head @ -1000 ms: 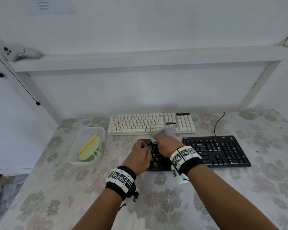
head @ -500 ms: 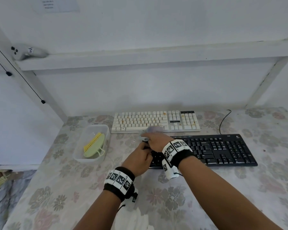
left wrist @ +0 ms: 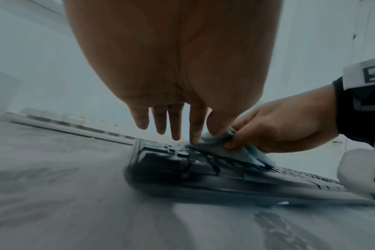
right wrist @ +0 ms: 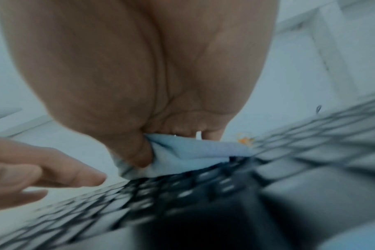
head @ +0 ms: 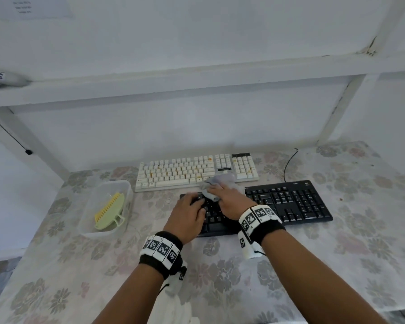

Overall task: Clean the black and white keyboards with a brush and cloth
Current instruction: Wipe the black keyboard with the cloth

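A black keyboard (head: 290,202) lies near me on the floral table; a white keyboard (head: 185,171) lies just behind it. My right hand (head: 229,197) grips a bunched pale blue-grey cloth (head: 218,183) and presses it onto the black keyboard's upper left keys. In the right wrist view the thumb pinches the cloth (right wrist: 182,152) against the black keyboard (right wrist: 203,194). My left hand (head: 189,211) rests with straight fingers on the keyboard's left end, seen over the black keyboard (left wrist: 203,170) beside the cloth (left wrist: 231,148). A yellow-green brush (head: 109,212) lies in a clear tub.
The clear plastic tub (head: 126,190) stands left of the keyboards. A black cable (head: 288,164) runs from the black keyboard toward the wall. A white shelf beam (head: 197,85) crosses above the table. Floral tablecloth (head: 220,277) stretches in front of the keyboards.
My right hand has wiped the cloth back to the right and slightly up along the black keyboard's left part. The left hand stays on the keyboard's left end.
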